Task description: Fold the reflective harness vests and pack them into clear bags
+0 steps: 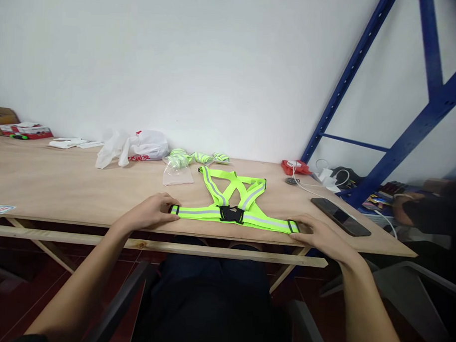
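Note:
A neon yellow-green reflective vest (249, 194) of straps with grey stripes lies spread on the table near its front edge. Its waist strap runs sideways, with a fastened black buckle (231, 214) in the middle. At the strap's left end, by a black slider (175, 209), my left hand (152, 210) is closed with thumb and fingers on the strap. My right hand (317, 234) pinches the other end beside a second slider (293, 226). The shoulder straps cross behind the buckle, towards the wall.
Rolled reflective straps (202, 157) and a clear plastic bag (178, 175) lie behind the vest. White plastic bags (148, 144) sit left of them. To the right are a phone (340, 216), cables, a red bag (295, 167) and a blue rack (393, 142). Another person's arm (410, 202) shows far right.

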A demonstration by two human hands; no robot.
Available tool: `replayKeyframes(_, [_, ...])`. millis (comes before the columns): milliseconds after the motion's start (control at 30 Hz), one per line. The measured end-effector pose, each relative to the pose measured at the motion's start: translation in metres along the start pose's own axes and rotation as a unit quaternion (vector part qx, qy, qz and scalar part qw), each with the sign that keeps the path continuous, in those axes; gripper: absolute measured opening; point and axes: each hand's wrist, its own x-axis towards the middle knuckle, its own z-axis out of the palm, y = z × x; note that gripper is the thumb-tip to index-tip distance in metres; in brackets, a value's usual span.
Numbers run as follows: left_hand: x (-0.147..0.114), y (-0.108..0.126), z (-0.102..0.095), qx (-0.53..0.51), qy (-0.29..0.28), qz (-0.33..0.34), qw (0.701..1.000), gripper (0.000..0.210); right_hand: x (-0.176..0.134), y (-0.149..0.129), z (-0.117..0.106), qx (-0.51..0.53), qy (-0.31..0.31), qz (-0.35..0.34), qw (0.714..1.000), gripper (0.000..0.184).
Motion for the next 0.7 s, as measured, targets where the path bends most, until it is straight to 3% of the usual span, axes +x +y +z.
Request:
replayKeyframes(100, [0.001, 0.013, 0.0, 0.07, 0.022, 0.013, 0.997, 0.047, 0.0, -0.003, 0.0, 0.0, -0.006, -0.016, 1.0, 0.045])
replayKeyframes(233, [-0.001, 0.062, 0.017, 0.059, 0.119, 0.102, 0.986, 0.048, -0.002, -0.006, -0.001, 0.01, 0.008, -0.018, 1.0, 0.051])
replayKeyframes(367, [0.01, 0.11, 0.057, 0.03, 0.082, 0.232, 0.969, 0.044, 0.014, -0.003, -0.005, 0.057, 0.032, 0.018, 0.998, 0.059])
replayKeyframes(533, [0.036, 0.116, 0.096, 0.067, 0.043, 0.247, 0.966, 0.05, 0.094, 0.009, -0.005, 0.02, -0.037, 0.005, 0.999, 0.053])
replayKeyframes(700, [0.035, 0.111, 0.097, 0.074, 0.012, 0.265, 0.961, 0.038, 0.172, 0.02, 0.008, 0.039, -0.029, -0.023, 0.999, 0.054])
